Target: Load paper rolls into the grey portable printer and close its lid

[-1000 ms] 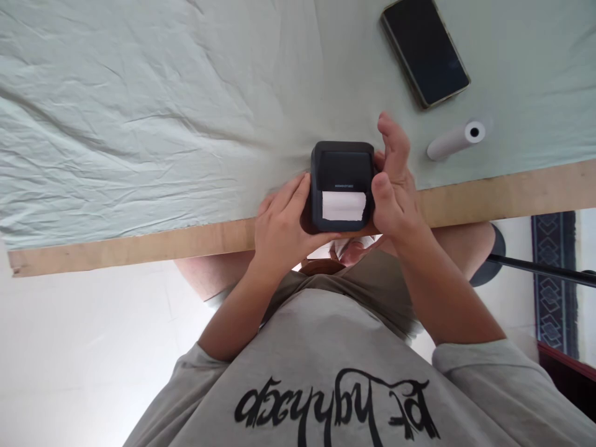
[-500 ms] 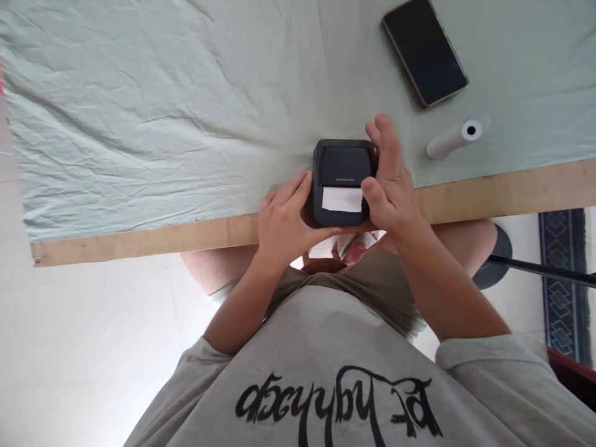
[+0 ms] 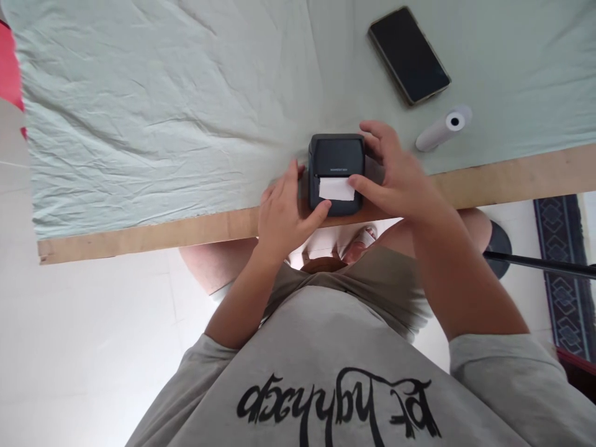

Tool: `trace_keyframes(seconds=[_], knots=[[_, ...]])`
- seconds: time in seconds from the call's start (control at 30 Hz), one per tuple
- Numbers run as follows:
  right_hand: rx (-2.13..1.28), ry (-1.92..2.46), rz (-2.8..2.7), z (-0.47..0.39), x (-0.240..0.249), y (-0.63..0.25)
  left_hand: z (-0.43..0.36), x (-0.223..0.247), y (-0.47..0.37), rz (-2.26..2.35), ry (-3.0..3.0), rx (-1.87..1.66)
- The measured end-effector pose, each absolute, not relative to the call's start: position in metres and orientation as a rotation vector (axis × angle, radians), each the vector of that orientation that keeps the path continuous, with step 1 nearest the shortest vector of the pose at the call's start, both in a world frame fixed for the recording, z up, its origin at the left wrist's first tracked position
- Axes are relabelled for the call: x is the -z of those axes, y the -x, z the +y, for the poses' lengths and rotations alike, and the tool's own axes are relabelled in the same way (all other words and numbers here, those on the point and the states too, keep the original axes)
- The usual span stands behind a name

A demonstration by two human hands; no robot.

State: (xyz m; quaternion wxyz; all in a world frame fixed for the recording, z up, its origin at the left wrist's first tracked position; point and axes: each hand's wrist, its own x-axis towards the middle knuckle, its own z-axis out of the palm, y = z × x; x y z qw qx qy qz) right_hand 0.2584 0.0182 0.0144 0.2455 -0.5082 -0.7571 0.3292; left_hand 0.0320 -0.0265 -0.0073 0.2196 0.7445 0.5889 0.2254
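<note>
A small black receipt printer [image 3: 338, 155] stands at the table's front edge between my two hands. A white strip of paper [image 3: 336, 189] sticks out of its slot toward me. My left hand [image 3: 286, 211] is open along the printer's left side, with its thumb touching the printer's front. My right hand [image 3: 398, 177] is open at the right side. Its thumb rests on the right end of the paper strip, while its bent fingers reach the back right corner of the printer. The printer's underside is hidden.
Behind my right hand a white paper roll [image 3: 440, 129] stands on the pale green cloth [image 3: 177, 112]. Farther back lies a dark smartphone [image 3: 410, 54] in a case. Bare wood [image 3: 186, 231] forms the front edge of the table, above my legs.
My right thumb has moved left onto the paper strip, and its fingers have bent toward the printer's back corner. My left thumb has come up from below onto the printer's front.
</note>
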Motion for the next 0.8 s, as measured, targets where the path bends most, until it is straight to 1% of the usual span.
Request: trace_keyframes(seconds=[0.1, 0.23, 0.33, 0.5, 0.57, 0.63, 0.8], knots=[[-0.834, 1.447, -2.071, 0.021, -0.021, -0.261, -0.027, 0.007, -0.033, 1.621, -2.091, -0.628], [-0.668, 1.53, -2.026, 0.025, -0.03, -0.259, -0.027, 0.008, -0.033, 1.617, -2.125, -0.636], [-0.681, 1.56, -1.937, 0.027, -0.039, -0.251, -0.027, 0.009, -0.033, 1.615, -2.137, -0.64], [-0.664, 1.337, -1.642, 0.03, -0.05, -0.235, -0.028, 0.008, -0.034, 1.62, -2.145, -0.656], [-0.682, 1.313, -1.572, 0.029, -0.051, -0.232, -0.028, 0.007, -0.035, 1.614, -2.148, -0.659], [-0.678, 1.381, -1.651, 0.029, -0.051, -0.231, -0.028, 0.007, -0.035, 1.613, -2.152, -0.657], [-0.45, 1.732, -2.242, 0.041, -0.052, -0.227, -0.028, 0.008, -0.034, 1.62, -2.168, -0.651]])
